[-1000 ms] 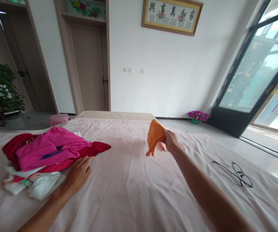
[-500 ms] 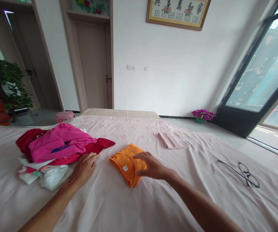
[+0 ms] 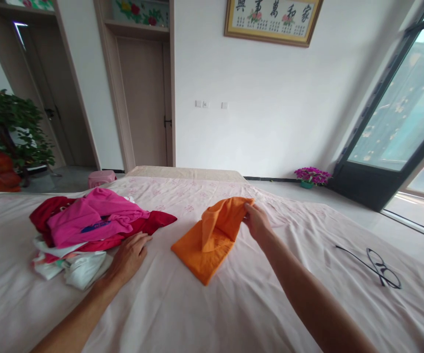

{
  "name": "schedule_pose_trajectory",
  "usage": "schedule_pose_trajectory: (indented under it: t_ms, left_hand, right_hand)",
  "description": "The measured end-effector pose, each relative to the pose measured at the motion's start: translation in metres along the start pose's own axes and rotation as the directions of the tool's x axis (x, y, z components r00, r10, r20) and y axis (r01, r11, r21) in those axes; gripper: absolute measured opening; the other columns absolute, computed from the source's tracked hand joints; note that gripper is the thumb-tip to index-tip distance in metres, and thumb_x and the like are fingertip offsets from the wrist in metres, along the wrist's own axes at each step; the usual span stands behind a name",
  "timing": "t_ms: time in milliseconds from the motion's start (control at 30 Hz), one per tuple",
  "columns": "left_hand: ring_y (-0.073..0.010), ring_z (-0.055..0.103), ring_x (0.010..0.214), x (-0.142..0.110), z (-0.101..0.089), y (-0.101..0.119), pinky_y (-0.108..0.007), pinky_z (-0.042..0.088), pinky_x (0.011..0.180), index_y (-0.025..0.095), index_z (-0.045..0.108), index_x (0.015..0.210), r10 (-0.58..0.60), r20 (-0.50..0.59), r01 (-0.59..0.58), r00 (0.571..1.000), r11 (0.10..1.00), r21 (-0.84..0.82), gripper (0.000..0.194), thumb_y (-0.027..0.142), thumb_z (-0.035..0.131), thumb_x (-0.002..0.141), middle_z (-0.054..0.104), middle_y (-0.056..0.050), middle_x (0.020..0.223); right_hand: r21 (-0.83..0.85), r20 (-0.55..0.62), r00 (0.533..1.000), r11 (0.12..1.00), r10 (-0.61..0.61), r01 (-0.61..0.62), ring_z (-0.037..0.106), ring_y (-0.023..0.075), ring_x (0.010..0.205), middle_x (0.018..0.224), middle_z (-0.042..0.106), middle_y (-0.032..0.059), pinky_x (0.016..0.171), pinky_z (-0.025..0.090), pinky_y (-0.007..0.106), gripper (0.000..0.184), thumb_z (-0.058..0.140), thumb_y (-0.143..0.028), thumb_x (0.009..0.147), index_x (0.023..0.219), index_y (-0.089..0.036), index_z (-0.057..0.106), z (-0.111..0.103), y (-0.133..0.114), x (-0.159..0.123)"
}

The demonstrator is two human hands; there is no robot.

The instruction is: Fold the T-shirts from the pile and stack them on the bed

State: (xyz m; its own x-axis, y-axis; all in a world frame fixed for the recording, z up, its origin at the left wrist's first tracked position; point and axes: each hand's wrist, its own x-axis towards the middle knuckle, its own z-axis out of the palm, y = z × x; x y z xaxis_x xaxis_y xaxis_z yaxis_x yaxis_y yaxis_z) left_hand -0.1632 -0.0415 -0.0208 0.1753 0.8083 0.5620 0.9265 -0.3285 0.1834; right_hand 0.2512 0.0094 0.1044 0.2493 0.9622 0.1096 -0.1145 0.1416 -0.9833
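A: where's the orange cloth (image 3: 208, 245) rn?
B: just left of the right hand (image 3: 258, 220), which pinches its lifted edge, arm stretched out. rest's on the sheet (image 3: 182, 318). left hand (image 3: 130, 255) lies palm-down, loose, beside the pile (image 3: 97, 220).

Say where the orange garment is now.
In the head view, the orange garment lies near the centre of the pale sheet, right of the clothes pile, one edge raised in the right hand.
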Motion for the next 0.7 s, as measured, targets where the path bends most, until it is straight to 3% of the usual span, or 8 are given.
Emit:
schedule_pose_trajectory:
  t_ms: [67, 133, 200, 267, 367, 467, 567, 700]
  left_hand:
    - [-0.0239, 0.058, 0.118, 0.001, -0.003, 0.002, -0.042, 0.044, 0.106, 0.02, 0.069, 0.109, 0.021, -0.042, -0.021, 0.999, 1.0, 0.003, 0.034, 0.016, 0.046, 0.084, 0.068, -0.009, 0.118]
    - [-0.024, 0.058, 0.117, 0.002, -0.007, 0.007, -0.042, 0.044, 0.105, 0.021, 0.069, 0.107, 0.05, -0.077, -0.051, 0.996, 0.999, -0.008, 0.031, 0.018, 0.047, 0.086, 0.068, -0.008, 0.117]
    - [-0.0231, 0.06, 0.112, 0.004, -0.012, 0.017, -0.041, 0.045, 0.102, 0.022, 0.068, 0.107, 0.077, -0.086, -0.081, 0.993, 0.996, -0.039, 0.027, 0.022, 0.049, 0.088, 0.068, -0.008, 0.116]
    - [-0.0213, 0.063, 0.106, 0.006, -0.016, 0.035, -0.038, 0.047, 0.099, 0.023, 0.068, 0.105, 0.09, -0.063, -0.096, 0.994, 0.991, -0.095, 0.024, 0.026, 0.05, 0.09, 0.069, -0.006, 0.111]
    - [-0.0187, 0.065, 0.099, 0.011, -0.018, 0.074, -0.033, 0.05, 0.09, 0.025, 0.066, 0.104, 0.073, 0.041, -0.063, 0.996, 0.976, -0.207, 0.023, 0.033, 0.048, 0.093, 0.07, -0.005, 0.106]
    - [-0.0189, 0.066, 0.095, 0.019, -0.016, 0.118, -0.031, 0.052, 0.084, 0.026, 0.063, 0.112, 0.052, 0.185, -0.001, 0.981, 0.965, -0.262, 0.027, 0.038, 0.055, 0.089, 0.068, -0.005, 0.112]
    - [-0.0207, 0.065, 0.098, 0.027, -0.013, 0.15, -0.031, 0.051, 0.083, 0.024, 0.063, 0.107, 0.074, 0.293, -0.006, 0.953, 0.974, -0.226, 0.024, 0.028, 0.06, 0.084, 0.066, -0.006, 0.11]
    - [-0.0167, 0.064, 0.078, 0.034, -0.012, 0.161, -0.028, 0.048, 0.068, 0.022, 0.058, 0.086, 0.073, 0.317, -0.02, 0.946, 0.986, -0.168, 0.013, 0.014, 0.048, 0.085, 0.063, -0.004, 0.093]
  right_hand:
    - [-0.195, -0.277, 0.953, 0.978, -0.122, 0.068, 0.063, 0.0223, 0.092, 0.104, 0.067, 0.0089, 0.076, 0.051, 0.031, 0.041, 0.06, -0.033, 0.069, 0.107, -0.018, 0.06, -0.025, -0.002, 0.026]
    - [-0.451, -0.332, 0.908, 0.889, -0.255, 0.084, 0.059, 0.0255, 0.107, 0.12, 0.062, 0.0119, 0.083, 0.05, 0.033, 0.049, 0.057, -0.03, 0.07, 0.117, -0.017, 0.059, -0.044, 0.006, 0.037]
    - [-0.66, -0.18, 0.93, 0.74, -0.322, 0.128, 0.056, 0.0264, 0.111, 0.123, 0.061, 0.0102, 0.089, 0.048, 0.036, 0.047, 0.054, -0.025, 0.071, 0.116, -0.02, 0.063, -0.052, 0.021, 0.034]
    - [-0.746, 0.076, 0.949, 0.614, -0.307, 0.258, 0.057, 0.0248, 0.11, 0.119, 0.064, 0.0068, 0.093, 0.046, 0.038, 0.045, 0.053, -0.017, 0.07, 0.112, -0.023, 0.067, -0.049, 0.035, 0.022]
    - [-0.723, 0.443, 0.865, 0.477, -0.236, 0.5, 0.053, 0.0234, 0.116, 0.124, 0.063, 0.0044, 0.097, 0.042, 0.037, 0.055, 0.053, -0.007, 0.067, 0.116, -0.027, 0.067, -0.034, 0.048, 0.003]
    - [-0.72, 0.57, 0.807, 0.378, -0.156, 0.582, 0.048, 0.0248, 0.122, 0.132, 0.059, 0.0044, 0.098, 0.039, 0.037, 0.056, 0.059, -0.008, 0.067, 0.119, -0.029, 0.067, -0.021, 0.052, -0.006]
    - [-0.735, 0.523, 0.843, 0.434, -0.124, 0.52, 0.057, 0.0231, 0.104, 0.107, 0.069, 0.0053, 0.088, 0.042, 0.034, 0.029, 0.057, -0.015, 0.073, 0.096, -0.023, 0.072, -0.011, 0.055, -0.003]
    - [-0.68, 0.276, 0.951, 0.672, -0.137, 0.294, 0.057, 0.0175, 0.073, 0.07, 0.062, 0.0014, 0.068, 0.044, 0.027, 0.018, 0.045, -0.022, 0.078, 0.075, -0.019, 0.062, -0.002, 0.055, 0.009]
